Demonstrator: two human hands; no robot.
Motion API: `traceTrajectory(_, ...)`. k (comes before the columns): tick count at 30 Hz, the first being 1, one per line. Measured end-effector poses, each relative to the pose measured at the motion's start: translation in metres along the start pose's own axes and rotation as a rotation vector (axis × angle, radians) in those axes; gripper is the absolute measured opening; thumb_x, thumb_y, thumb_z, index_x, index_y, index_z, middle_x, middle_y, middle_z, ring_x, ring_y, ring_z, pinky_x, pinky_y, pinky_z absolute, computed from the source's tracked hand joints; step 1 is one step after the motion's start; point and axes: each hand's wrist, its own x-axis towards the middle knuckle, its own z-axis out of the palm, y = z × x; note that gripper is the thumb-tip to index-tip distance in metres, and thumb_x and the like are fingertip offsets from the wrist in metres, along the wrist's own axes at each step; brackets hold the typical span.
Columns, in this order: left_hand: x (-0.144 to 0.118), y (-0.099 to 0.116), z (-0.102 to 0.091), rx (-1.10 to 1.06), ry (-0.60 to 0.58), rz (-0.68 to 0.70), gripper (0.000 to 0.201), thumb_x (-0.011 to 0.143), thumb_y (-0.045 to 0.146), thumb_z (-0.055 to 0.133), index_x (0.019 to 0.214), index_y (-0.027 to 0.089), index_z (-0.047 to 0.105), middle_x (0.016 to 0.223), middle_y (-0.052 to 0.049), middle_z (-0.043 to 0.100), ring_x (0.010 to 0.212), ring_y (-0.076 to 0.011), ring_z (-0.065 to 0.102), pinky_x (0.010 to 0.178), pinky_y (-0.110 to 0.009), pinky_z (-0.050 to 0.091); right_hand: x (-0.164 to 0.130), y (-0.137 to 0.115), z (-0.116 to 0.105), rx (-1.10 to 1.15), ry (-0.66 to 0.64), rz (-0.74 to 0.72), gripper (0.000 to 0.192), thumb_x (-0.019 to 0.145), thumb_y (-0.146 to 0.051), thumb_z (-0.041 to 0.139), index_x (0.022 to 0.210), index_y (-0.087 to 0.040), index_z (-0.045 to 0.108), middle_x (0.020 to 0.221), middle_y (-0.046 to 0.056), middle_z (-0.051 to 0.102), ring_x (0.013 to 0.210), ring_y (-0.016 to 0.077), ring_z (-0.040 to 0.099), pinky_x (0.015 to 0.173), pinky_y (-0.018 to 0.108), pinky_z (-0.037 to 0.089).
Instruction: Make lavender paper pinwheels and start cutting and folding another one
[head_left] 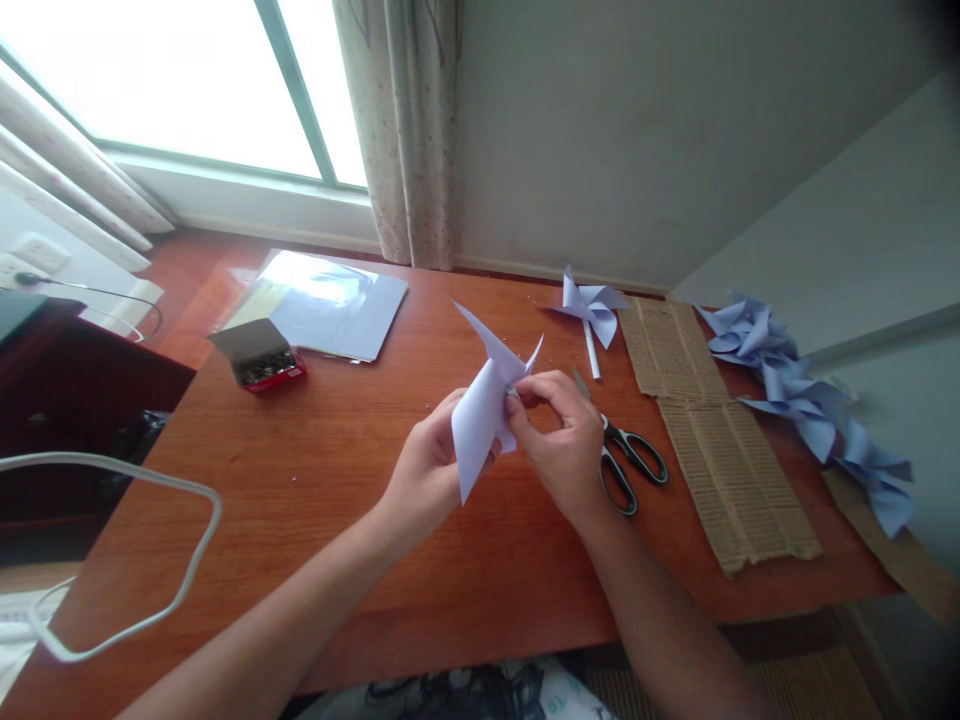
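Left hand (426, 470) grips the pale blue paper (486, 405) from behind; right hand (564, 440) pinches its folded centre with the fingertips. Paper is held above the table (337, 500), corners bent inward, points projecting. Scissors (626, 460) lie just right of the right hand. Beyond: finished pinwheel (592, 310), cardboard strips (720, 450), more pinwheels (810, 400), pin box (259, 358), paper sheets (337, 305).

Bare table (322, 480) left of the hands gives open passage; scissors (626, 460) lie just right of the right hand (566, 450), cardboard strips (720, 440) beyond, pin box (259, 355) far left.
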Motion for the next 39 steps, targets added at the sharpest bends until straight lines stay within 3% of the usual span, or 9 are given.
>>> traceTrajectory(5, 0.0, -0.004, -0.001, -0.003, 0.002, 0.004, 0.03, 0.08, 0.03, 0.081, 0.107, 0.02, 0.074, 0.115, -0.007, 0.069, 0.085, -0.0169, 0.061, 0.073, -0.027, 0.054, 0.0, 0.002, 0.0, 0.038, -0.031, 0.022, 0.007, 0.091, -0.021, 0.065, 0.094, -0.025, 0.07, 0.088, 0.003, 0.069, 0.081, 0.0194, 0.065, 0.075, 0.033, 0.054)
traceTrajectory(11, 0.003, -0.006, -0.004, -0.003, -0.02, 0.042, 0.034, 0.083, 0.035, 0.078, 0.112, 0.019, 0.073, 0.12, -0.012, 0.067, 0.108, -0.0265, 0.063, 0.092, -0.036, 0.054, 0.0, 0.005, 0.001, 0.142, -0.083, 0.092, 0.013, 0.094, -0.024, 0.064, 0.102, -0.027, 0.073, 0.1, 0.005, 0.072, 0.094, 0.0219, 0.068, 0.086, 0.037, 0.056)
traceTrajectory(17, -0.003, 0.005, -0.007, 0.201, -0.083, 0.228, 0.035, 0.096, 0.032, 0.061, 0.128, 0.022, 0.066, 0.123, -0.013, 0.059, 0.116, -0.0272, 0.056, 0.103, -0.041, 0.047, 0.0, 0.01, 0.005, 0.671, -0.062, 0.517, 0.016, 0.081, -0.035, 0.081, 0.094, -0.026, 0.078, 0.095, 0.002, 0.078, 0.087, 0.0191, 0.072, 0.08, 0.031, 0.058)
traceTrajectory(22, -0.009, 0.008, -0.01, 0.365, -0.121, 0.299, 0.049, 0.098, 0.041, 0.054, 0.144, 0.024, 0.053, 0.127, -0.013, 0.051, 0.117, -0.0287, 0.051, 0.103, -0.044, 0.045, 0.003, 0.009, 0.006, 0.929, -0.022, 0.692, 0.027, 0.068, -0.035, 0.092, 0.09, -0.024, 0.081, 0.085, 0.001, 0.079, 0.076, 0.0139, 0.07, 0.072, 0.023, 0.056)
traceTrajectory(29, -0.008, 0.008, -0.015, 0.393, -0.147, 0.297, 0.051, 0.102, 0.032, 0.045, 0.153, 0.035, 0.042, 0.122, -0.009, 0.05, 0.114, -0.0248, 0.052, 0.1, -0.041, 0.045, 0.004, 0.003, 0.007, 1.077, -0.093, 0.787, 0.031, 0.063, -0.032, 0.095, 0.088, -0.021, 0.081, 0.078, 0.001, 0.076, 0.063, 0.0135, 0.067, 0.063, 0.024, 0.056)
traceTrajectory(34, -0.008, 0.0, -0.015, 0.414, -0.136, 0.349, 0.056, 0.102, 0.026, 0.042, 0.156, 0.037, 0.035, 0.128, -0.009, 0.049, 0.117, -0.0252, 0.052, 0.101, -0.041, 0.047, 0.004, 0.001, 0.008, 1.11, -0.04, 0.822, 0.038, 0.055, -0.026, 0.098, 0.088, -0.022, 0.081, 0.078, 0.0, 0.076, 0.064, 0.0108, 0.065, 0.058, 0.018, 0.052)
traceTrajectory(39, -0.01, -0.005, -0.015, 0.448, -0.105, 0.394, 0.059, 0.1, 0.02, 0.041, 0.156, 0.037, 0.035, 0.132, -0.009, 0.049, 0.119, -0.0255, 0.053, 0.101, -0.039, 0.048, 0.006, -0.001, 0.008, 1.091, -0.036, 0.831, 0.042, 0.048, -0.024, 0.1, 0.085, -0.02, 0.081, 0.076, 0.001, 0.075, 0.064, 0.0122, 0.064, 0.057, 0.019, 0.052)
